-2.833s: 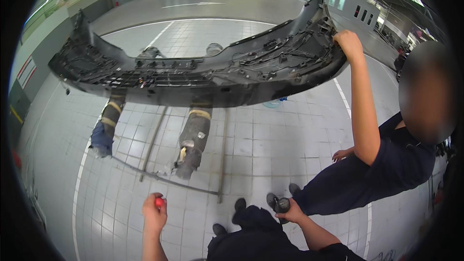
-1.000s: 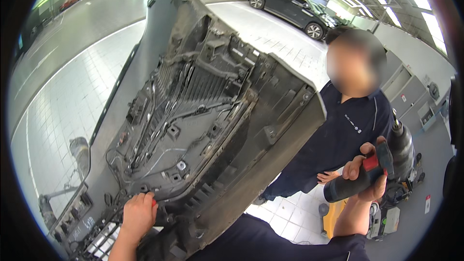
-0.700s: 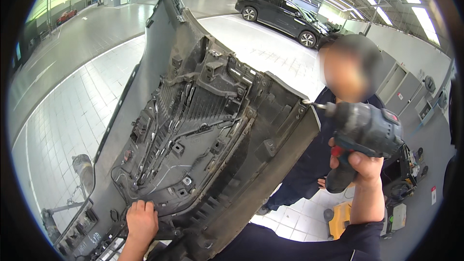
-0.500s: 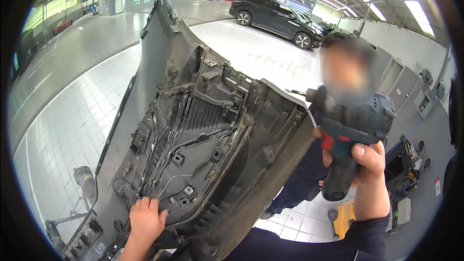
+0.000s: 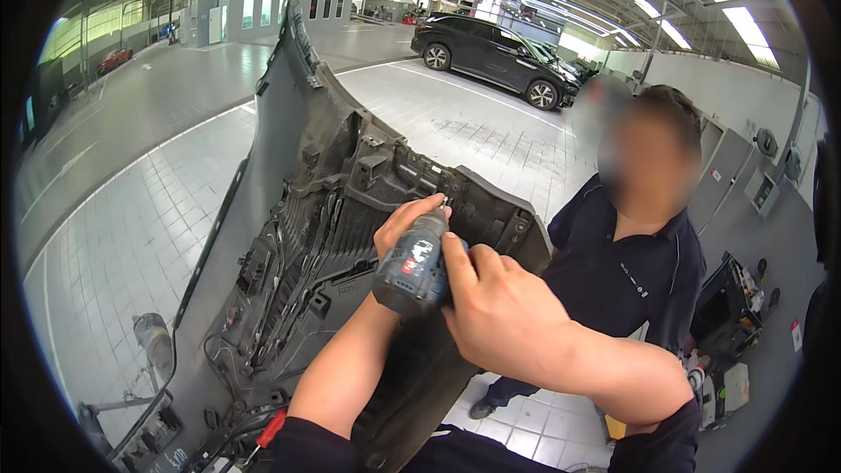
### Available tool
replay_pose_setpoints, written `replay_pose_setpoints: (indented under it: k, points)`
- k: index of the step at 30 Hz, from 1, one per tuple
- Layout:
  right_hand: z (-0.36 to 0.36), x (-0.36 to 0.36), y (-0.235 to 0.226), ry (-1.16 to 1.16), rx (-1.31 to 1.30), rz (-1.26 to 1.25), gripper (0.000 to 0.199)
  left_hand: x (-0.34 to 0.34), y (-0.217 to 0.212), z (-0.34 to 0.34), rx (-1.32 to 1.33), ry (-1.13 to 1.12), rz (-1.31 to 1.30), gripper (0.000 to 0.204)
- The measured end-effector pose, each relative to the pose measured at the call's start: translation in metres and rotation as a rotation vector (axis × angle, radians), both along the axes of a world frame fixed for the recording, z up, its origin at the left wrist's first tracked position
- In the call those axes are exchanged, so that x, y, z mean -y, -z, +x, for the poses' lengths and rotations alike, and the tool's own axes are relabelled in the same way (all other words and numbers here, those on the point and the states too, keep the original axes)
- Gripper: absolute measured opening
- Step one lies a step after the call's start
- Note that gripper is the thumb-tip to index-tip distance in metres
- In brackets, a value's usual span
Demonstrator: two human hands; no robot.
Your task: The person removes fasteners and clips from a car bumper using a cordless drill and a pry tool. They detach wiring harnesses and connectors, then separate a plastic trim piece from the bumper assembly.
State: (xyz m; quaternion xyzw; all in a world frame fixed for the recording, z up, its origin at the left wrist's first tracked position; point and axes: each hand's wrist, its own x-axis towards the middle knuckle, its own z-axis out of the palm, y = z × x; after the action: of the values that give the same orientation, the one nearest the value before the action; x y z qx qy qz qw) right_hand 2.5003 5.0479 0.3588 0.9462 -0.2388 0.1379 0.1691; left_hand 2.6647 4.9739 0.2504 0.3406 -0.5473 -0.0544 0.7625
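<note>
My right hand (image 5: 512, 307) is closed round a dark cordless drill driver (image 5: 412, 273). The tool's nose points away from me at the inner side of a big black plastic car bumper (image 5: 350, 158). At the nose, my left hand (image 5: 405, 223) has its fingers bent and drawn together close to the bit; what they pinch there is too hidden to name. The drill covers part of the left palm. Ribs, brackets and wiring line the bumper's inner face below my hands. A red-handled screwdriver (image 5: 272, 428) lies on its near left part.
A person (image 5: 626, 254) in a dark polo shirt stands just beyond the bumper's right edge. Behind is a parked black car (image 5: 499, 52). A cart with tools (image 5: 727, 307) stands at the right by the grey wall. A grey cylindrical stand part (image 5: 153, 342) is at the left.
My right hand has brought the drill from the upper right down to the bumper. My left hand has moved up from the lower wiring to the drill's nose. The person appears farther right.
</note>
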Motion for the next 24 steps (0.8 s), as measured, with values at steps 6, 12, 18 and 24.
replay_pose_setpoints:
  k: [6, 12, 18, 24]
  points:
    - [0.01, 0.006, 0.012, 0.163, -0.023, 0.03, 0.069, 0.048, 0.022, -0.019, -0.093, -0.117, -0.132, 0.031]
    - [0.016, 0.008, 0.003, 0.187, 0.025, 0.113, 0.068, 0.048, 0.013, -0.014, 0.034, -0.233, -0.091, 0.023]
    - [0.017, 0.011, 0.003, 0.223, 0.008, 0.113, 0.069, 0.054, 0.014, -0.016, 0.089, -0.293, -0.12, 0.017]
    - [0.029, 0.009, 0.008, 0.234, 0.074, 0.159, 0.075, 0.057, 0.014, -0.011, 0.06, -0.256, -0.133, 0.015]
